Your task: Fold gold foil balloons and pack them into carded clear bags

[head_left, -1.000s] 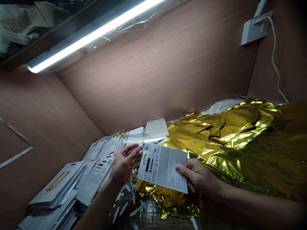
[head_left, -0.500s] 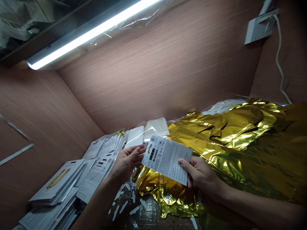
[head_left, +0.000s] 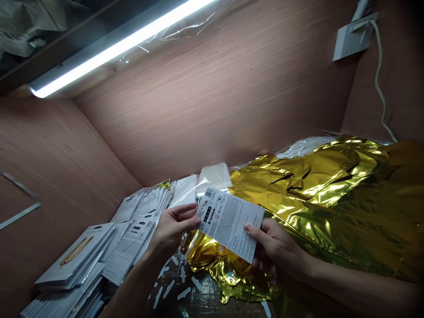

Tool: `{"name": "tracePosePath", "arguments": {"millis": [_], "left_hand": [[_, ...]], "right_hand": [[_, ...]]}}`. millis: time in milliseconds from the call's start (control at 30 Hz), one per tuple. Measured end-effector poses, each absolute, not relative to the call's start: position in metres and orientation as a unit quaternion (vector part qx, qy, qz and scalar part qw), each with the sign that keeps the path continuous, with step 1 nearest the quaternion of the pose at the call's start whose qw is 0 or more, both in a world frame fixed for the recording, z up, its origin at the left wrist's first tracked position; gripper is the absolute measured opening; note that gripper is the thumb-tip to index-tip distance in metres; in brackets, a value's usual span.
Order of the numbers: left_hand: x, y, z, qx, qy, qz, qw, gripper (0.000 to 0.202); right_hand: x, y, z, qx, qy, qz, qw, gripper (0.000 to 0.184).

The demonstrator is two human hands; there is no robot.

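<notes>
A white printed packaging card [head_left: 229, 221] is held up between both hands, tilted, its text side towards me. My right hand [head_left: 276, 247] grips its lower right edge with the thumb on top. My left hand [head_left: 172, 227] pinches its left edge with thumb and fingertips. Under the card lies crumpled gold foil balloon material [head_left: 318, 198], spreading from the middle across the right side of the work surface.
Stacks of white packaged cards [head_left: 99, 251] fill the left. Clear plastic bags [head_left: 198, 183] lie behind the card. Small white paper strips [head_left: 180, 278] litter the dark surface. Brown wooden walls enclose the booth; a light tube [head_left: 115, 46] and a wall socket [head_left: 354, 33] with cable sit above.
The card has risen slightly and tilted more. My left hand, open beside it a second ago, has closed onto its left edge. My right hand kept its grip.
</notes>
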State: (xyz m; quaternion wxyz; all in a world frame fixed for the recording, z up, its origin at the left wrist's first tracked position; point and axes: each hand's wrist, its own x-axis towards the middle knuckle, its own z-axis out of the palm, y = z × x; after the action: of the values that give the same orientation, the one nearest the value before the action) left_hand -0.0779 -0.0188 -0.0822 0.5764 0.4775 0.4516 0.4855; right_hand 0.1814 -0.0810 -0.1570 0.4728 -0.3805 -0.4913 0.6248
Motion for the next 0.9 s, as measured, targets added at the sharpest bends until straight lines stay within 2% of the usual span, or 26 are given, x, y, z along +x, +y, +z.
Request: {"name": "tracePosePath", "arguments": {"millis": [100, 367, 733, 900], "left_hand": [[-0.0773, -0.0184, -0.0847, 0.497, 0.435, 0.472, 0.584, 0.053], [-0.0731, -0.02, -0.0787, 0.504, 0.411, 0.434, 0.624, 0.043], [-0.0741, -0.0203, -0.0812, 0.511, 0.402, 0.395, 0.649, 0.047], [-0.0799, -0.0177, -0.0771, 0.5, 0.418, 0.4, 0.645, 0.043]], "right_hand": [[0.1826, -0.0804, -0.159, -0.373, -0.513, 0.606, 0.48, 0.056], [0.1822, -0.079, -0.1606, -0.401, -0.5, 0.599, 0.48, 0.06], [0.1818, -0.0812, -0.1555, -0.409, -0.485, 0.589, 0.501, 0.059], [0.1824, -0.0804, -0.1588, -0.426, -0.508, 0.543, 0.516, 0.059]]}}
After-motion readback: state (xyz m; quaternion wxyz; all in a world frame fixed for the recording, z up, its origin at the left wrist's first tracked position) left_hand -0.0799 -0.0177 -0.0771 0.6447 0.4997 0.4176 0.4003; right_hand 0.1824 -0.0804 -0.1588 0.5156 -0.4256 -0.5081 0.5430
